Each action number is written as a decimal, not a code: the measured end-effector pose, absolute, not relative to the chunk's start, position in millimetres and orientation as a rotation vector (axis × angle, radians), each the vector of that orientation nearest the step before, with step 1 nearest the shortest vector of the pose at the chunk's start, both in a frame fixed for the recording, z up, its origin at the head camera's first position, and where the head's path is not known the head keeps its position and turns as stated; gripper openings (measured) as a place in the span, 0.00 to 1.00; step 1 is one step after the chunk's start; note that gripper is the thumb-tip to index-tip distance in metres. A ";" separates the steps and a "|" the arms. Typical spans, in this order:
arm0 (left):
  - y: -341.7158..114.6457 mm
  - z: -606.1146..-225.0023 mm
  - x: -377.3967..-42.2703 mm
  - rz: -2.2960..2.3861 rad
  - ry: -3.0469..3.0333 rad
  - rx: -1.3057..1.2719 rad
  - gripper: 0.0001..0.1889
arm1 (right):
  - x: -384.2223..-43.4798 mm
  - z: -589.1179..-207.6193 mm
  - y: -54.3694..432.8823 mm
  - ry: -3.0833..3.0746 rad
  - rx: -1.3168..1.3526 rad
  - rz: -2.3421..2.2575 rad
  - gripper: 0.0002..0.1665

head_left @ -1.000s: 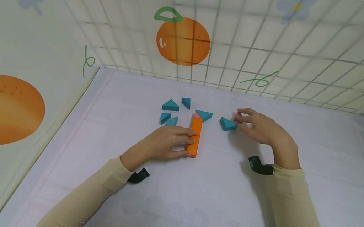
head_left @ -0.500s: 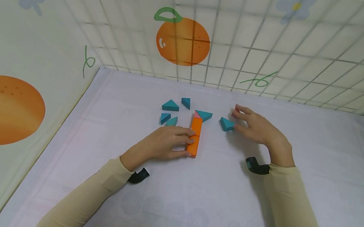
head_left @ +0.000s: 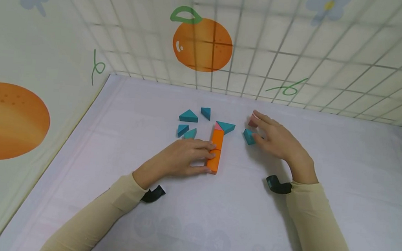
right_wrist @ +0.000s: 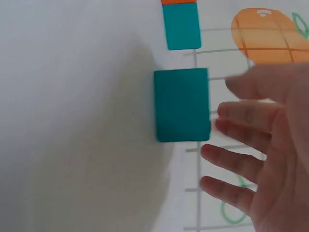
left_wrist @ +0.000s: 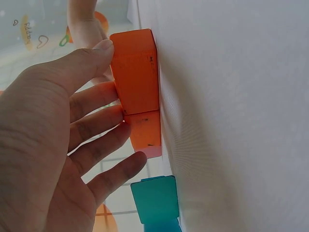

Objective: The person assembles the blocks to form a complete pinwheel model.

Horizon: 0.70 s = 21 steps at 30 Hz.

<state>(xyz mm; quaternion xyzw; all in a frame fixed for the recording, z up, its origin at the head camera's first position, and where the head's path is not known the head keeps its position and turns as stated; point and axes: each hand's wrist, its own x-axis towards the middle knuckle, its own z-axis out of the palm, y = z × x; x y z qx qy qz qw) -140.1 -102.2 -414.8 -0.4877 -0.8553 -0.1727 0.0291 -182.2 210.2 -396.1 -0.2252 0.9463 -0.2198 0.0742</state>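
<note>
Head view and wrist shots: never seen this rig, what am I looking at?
No robot: the left grip and right grip are a person's bare hands. The head picture looks forward and down from the person's head; the other two come from each wrist. On the white surface lie six blue-green blocks, two orange blocks end to end and two pink blocks. The left grip touches the orange pair. The right grip, fingers apart, is at a pink block and a blue-green one; contact there is unclear. Neither plainly clasps anything.
</note>
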 end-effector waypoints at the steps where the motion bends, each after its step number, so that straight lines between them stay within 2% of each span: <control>1: -102.2 -414.5 -140.0 -0.530 -2.640 -1.506 0.20 | -181.9 -395.8 209.7 2.868 -0.681 -0.675 0.31; 6: -101.9 -412.9 -139.9 -0.521 -2.643 -1.515 0.20 | -179.5 -396.5 205.8 2.943 -0.704 -0.688 0.27; 13: -102.1 -413.8 -140.1 -0.512 -2.672 -1.514 0.20 | -179.1 -402.6 201.5 2.953 -0.747 -0.640 0.31; 21: -102.5 -414.2 -140.1 -0.523 -2.659 -1.509 0.20 | -181.9 -406.9 196.7 2.978 -0.689 -0.586 0.31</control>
